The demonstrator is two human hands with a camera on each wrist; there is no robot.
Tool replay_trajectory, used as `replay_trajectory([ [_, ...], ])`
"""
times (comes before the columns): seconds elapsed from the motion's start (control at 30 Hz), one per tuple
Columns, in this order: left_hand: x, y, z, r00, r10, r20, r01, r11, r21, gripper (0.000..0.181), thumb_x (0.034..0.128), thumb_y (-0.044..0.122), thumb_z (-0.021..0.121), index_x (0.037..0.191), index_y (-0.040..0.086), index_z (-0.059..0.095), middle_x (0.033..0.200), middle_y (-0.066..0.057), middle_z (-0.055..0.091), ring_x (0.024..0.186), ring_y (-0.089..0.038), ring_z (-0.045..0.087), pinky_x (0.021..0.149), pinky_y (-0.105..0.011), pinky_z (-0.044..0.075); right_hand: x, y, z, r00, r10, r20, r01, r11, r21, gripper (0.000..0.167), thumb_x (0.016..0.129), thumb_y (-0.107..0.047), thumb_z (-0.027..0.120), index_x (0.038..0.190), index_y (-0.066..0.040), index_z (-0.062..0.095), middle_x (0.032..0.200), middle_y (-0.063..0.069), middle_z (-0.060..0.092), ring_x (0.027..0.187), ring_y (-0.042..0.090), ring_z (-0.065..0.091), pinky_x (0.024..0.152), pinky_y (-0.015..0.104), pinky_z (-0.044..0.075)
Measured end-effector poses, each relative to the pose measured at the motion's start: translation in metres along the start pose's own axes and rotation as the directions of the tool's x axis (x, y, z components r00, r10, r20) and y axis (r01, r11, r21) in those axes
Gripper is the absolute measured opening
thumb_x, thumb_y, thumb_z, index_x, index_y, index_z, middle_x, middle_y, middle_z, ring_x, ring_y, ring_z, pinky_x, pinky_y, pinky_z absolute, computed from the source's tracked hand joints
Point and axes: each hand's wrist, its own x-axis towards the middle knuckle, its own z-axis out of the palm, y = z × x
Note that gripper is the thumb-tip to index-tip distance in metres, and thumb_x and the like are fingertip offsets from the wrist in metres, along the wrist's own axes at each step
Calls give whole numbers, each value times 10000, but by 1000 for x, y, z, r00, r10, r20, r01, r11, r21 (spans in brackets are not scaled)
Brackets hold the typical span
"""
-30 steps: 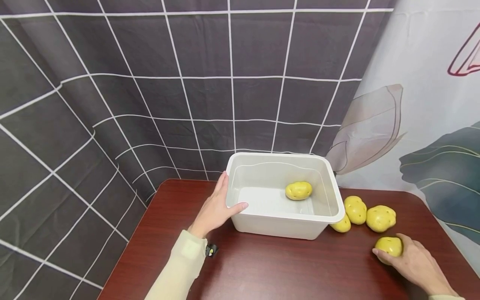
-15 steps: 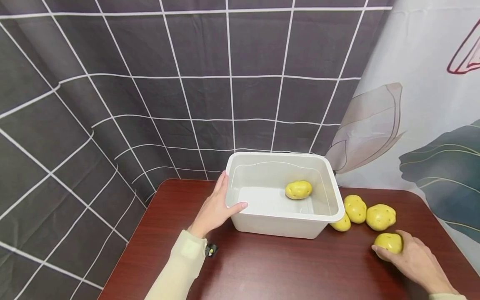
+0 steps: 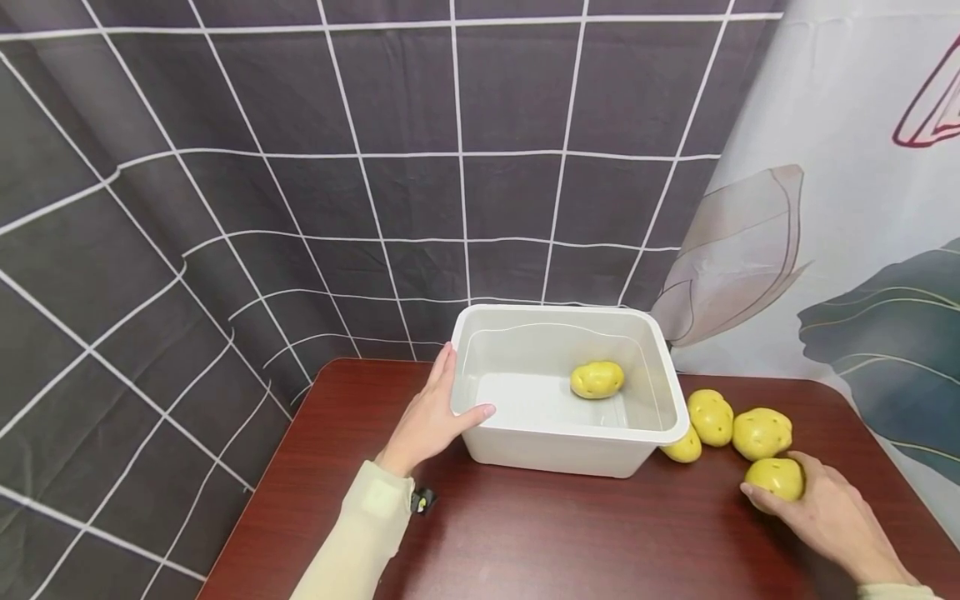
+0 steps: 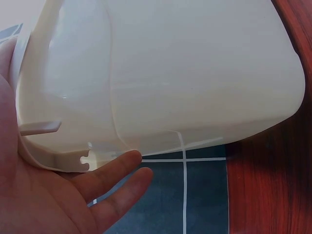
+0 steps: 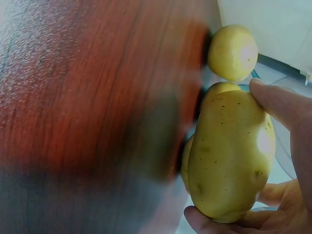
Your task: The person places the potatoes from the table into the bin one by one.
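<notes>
My left hand holds the front left corner of a white plastic bin, thumb over the rim. In the left wrist view two fairly straight fingers lie by the bin's outer wall. Inside the bin, towards its right end, lies one yellow potato. My right hand grips another potato between thumb and fingers; in the right wrist view this potato has small dark specks. Whether it touches the table I cannot tell.
Right of the bin are three more potatoes: one partly behind its corner, one upright beside it, one farther right. The reddish-brown table ends at a dark gridded curtain and a pale patterned curtain.
My right hand, with the potato in its grip, has moved slightly away from me, towards the other potatoes. The left hand and the bin have stayed put.
</notes>
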Motion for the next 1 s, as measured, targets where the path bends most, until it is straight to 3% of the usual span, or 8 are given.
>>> replay_trajectory([
  [0.3,0,-1,0,1000,1,-4,-1,1000,-1,1071,871,568,715,1618,97,110,1687,61,35,1454,-281,349,1123,-514,350,-1,-8,-6,995,-54,-81,56,998,20,951,821,-549,774,1264,219,428,1059,392,528,859,456,548,690,600,456],
  [0.67,0,0,0,1000,4,5,-4,1000,3,1104,857,662,667,1618,99,100,1686,66,29,1465,-258,329,1133,-496,341,-3,-11,-9,981,-111,-159,118,992,33,877,801,-494,809,1258,176,473,1061,370,550,869,457,549,673,589,436],
  [1.0,0,0,0,1000,2,1,-2,1000,3,1095,859,641,681,1620,105,105,1686,70,31,1457,-268,345,1127,-504,348,-5,-15,-12,979,-110,-170,117,993,34,892,813,-493,798,1303,164,448,1112,394,514,935,507,521,714,630,419],
])
